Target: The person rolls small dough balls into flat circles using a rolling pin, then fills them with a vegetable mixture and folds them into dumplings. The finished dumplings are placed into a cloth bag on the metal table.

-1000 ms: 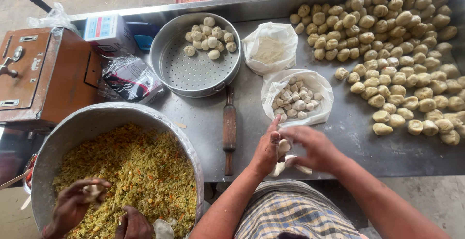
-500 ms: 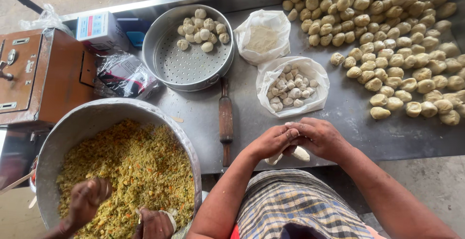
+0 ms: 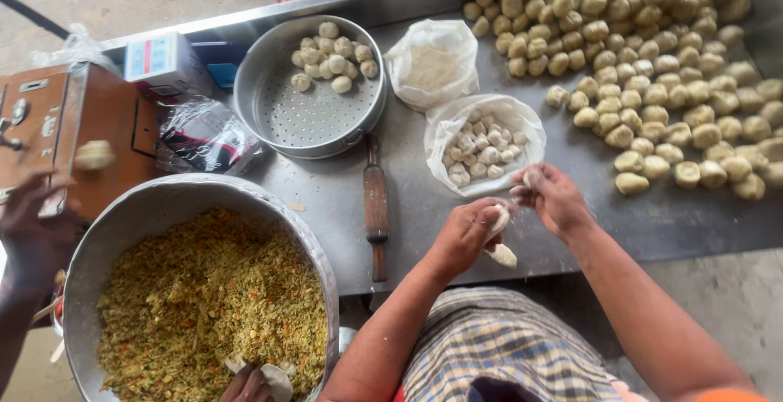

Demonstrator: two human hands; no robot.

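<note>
Dough is the thing in hand: a pale strip [image 3: 499,239] sits just below centre of the frame, pinched between both hands at the near edge of the steel worktop [image 3: 652,223]. Left hand [image 3: 465,237] is curled round the strip w/ its lower end poking out underneath; right hand [image 3: 555,198] is just beside it, thumb and fingers nipped on a small bit at the upper end. Hands close together but not touching, as far as I can tell.

Handling, judged from looks: soft, light, stretchy, prob. a bit tacky; it sags where unsupported, so best held near the pinch point, not by the dangling tail. Squeezing hard would likely flatten or tear it. Fingertip grip seems enough.

Around it: open plastic bag of small floured pieces [image 3: 483,149] directly above the hands, touching distance. Second bag w/ flour [image 3: 432,64] above that. Rolling pin [image 3: 375,206] lies upright in the frame, left of the hands. Perforated steamer tray [image 3: 310,92] upper centre-left, a few shaped balls inside. Big heap of shaped dumplings [image 3: 652,68] fills the upper right. Large bowl of yellow-green filling [image 3: 204,304] lower left, w/ another person's hands at its left rim and bottom edge.
</note>
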